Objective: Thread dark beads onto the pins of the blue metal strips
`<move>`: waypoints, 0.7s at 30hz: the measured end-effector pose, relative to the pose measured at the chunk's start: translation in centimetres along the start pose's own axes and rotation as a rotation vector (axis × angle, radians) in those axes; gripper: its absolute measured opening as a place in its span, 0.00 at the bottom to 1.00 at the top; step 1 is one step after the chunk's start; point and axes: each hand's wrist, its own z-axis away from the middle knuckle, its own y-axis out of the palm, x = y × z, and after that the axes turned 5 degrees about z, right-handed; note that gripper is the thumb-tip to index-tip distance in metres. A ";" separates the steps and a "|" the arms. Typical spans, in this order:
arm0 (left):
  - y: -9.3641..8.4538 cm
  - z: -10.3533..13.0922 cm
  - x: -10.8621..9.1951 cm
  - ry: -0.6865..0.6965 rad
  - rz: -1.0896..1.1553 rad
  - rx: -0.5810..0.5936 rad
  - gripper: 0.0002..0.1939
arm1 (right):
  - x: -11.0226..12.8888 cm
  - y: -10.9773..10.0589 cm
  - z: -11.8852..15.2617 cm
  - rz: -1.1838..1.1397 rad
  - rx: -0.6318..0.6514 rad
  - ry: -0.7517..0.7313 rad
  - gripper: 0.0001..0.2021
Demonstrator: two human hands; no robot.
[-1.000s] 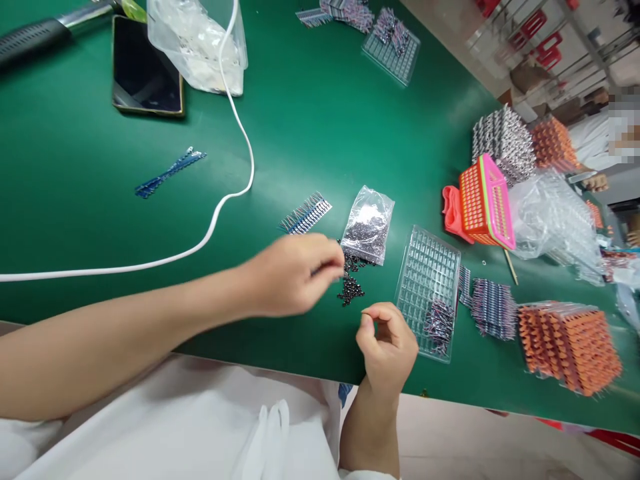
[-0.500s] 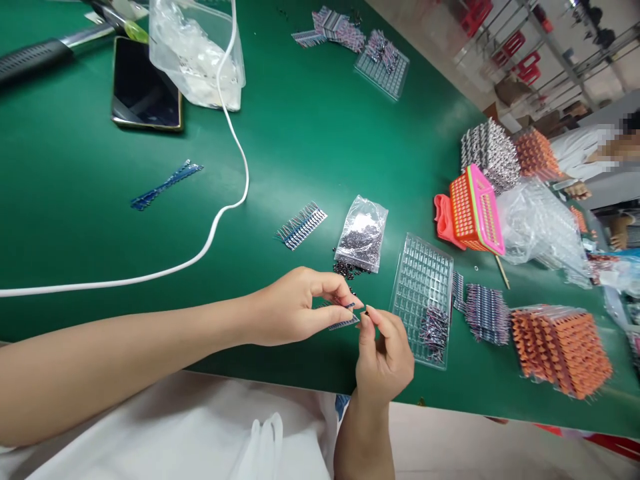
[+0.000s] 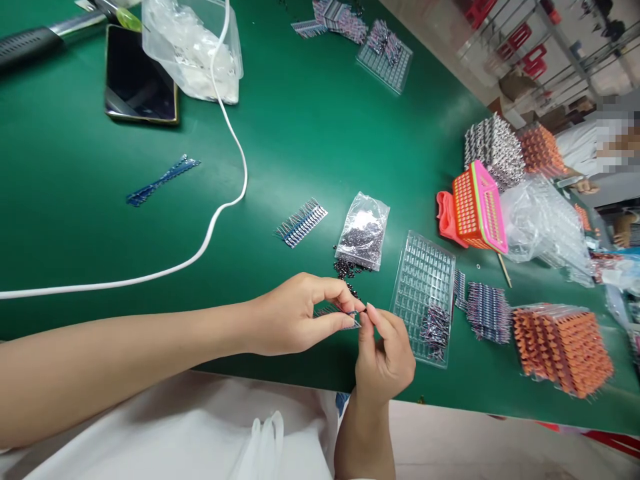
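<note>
My left hand (image 3: 300, 313) pinches a small blue part with thin wire leads (image 3: 354, 314) between thumb and forefinger. Close against it, my right hand (image 3: 386, 357) grips a tiny dark bead (image 3: 365, 310) with its fingertips. The two sets of fingertips nearly meet, so the contact between part and bead is too small to make out. Behind them a clear plastic bag (image 3: 364, 230) of dark beads lies with loose beads (image 3: 347, 268) spilled at its mouth. A row of leaded blue-and-white parts (image 3: 303, 223) rests further left, and another row is partly hidden under my left hand.
Right of my hands lies a clear compartment tray (image 3: 423, 273) with leaded parts in one corner. Beyond are bundled parts (image 3: 487, 313), an orange stack (image 3: 563, 347) and a basket (image 3: 467, 207). A white cable (image 3: 215, 220) crosses the left side near a phone (image 3: 141, 73).
My left hand has shifted slightly down, and the blue part now sits closer to the bead in my right fingertips. The right hand has barely moved; the view has shifted slightly.
</note>
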 end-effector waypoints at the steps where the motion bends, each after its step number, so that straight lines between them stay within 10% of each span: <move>1: 0.0 0.0 0.0 0.007 -0.006 0.002 0.03 | 0.0 0.0 0.0 -0.017 0.001 0.020 0.16; 21: 0.0 -0.1 -0.1 -0.028 0.009 -0.030 0.06 | -0.3 0.0 -0.1 0.136 0.018 -0.064 0.12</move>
